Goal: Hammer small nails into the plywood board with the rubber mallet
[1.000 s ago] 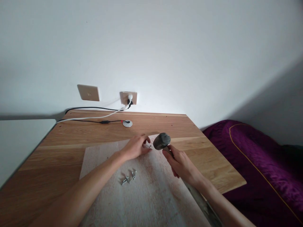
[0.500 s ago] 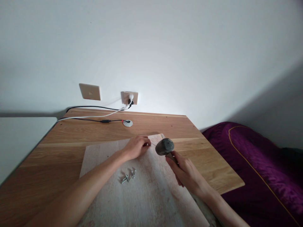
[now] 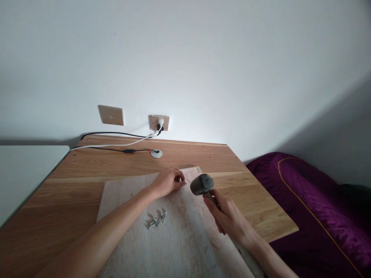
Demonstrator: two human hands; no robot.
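Observation:
My right hand (image 3: pixel 230 218) is wrapped round the handle of a mallet with a dark, rounded head (image 3: pixel 202 184). The mallet's head is in the air just right of my left fingertips, over the right edge of a pale wooden board (image 3: pixel 174 235). My left hand (image 3: pixel 168 182) rests by the board's far right corner, thumb and index finger pinched together. Whatever is between those fingertips is too small and hidden to name. Several silvery metal fasteners (image 3: pixel 157 221) lie in a loose cluster on the board, to the right of my left forearm.
Beneath the board is a wooden desk (image 3: pixel 261 204) against a white wall. Cables (image 3: pixel 116 145) run along its back to a wall socket (image 3: pixel 164 122) and a round grommet (image 3: pixel 156 153). A white panel (image 3: pixel 29 173) stands at left, purple fabric (image 3: pixel 313 200) at right.
The whole view has shifted slightly, with things sitting a little lower in the picture. Both hands and the mallet have hardly moved over the board.

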